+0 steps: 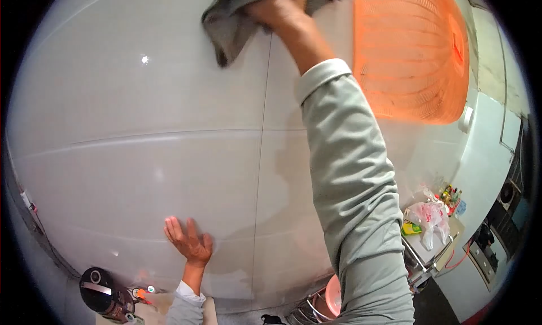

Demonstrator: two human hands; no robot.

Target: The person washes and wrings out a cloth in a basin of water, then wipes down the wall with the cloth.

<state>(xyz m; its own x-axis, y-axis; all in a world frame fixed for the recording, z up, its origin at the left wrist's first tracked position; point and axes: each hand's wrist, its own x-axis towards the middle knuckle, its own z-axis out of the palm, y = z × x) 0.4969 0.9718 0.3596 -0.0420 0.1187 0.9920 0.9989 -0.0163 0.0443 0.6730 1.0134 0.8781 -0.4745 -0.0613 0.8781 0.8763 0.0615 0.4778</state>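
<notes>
Up at the top of the view, my right hand (278,12) is closed on a dark grey cloth (226,23), pressed against the pale tiled wall (147,172). The hand is slightly blurred, and the cloth covers part of its fingers. Lower down on the left, my left hand (192,245) rests flat on the same wall with its fingers apart, holding nothing. Thin dark joints between the tiles cross the wall. To the right of my right forearm is a large orange plastic basket (412,54), up against the wall.
A black electric cooker (101,294) stands at the bottom left, with small bottles (140,293) beside it. At the bottom, a pink basin (334,295) sits in a metal rack. White plastic bags (430,220) and several bottles (450,195) crowd a small table on the right.
</notes>
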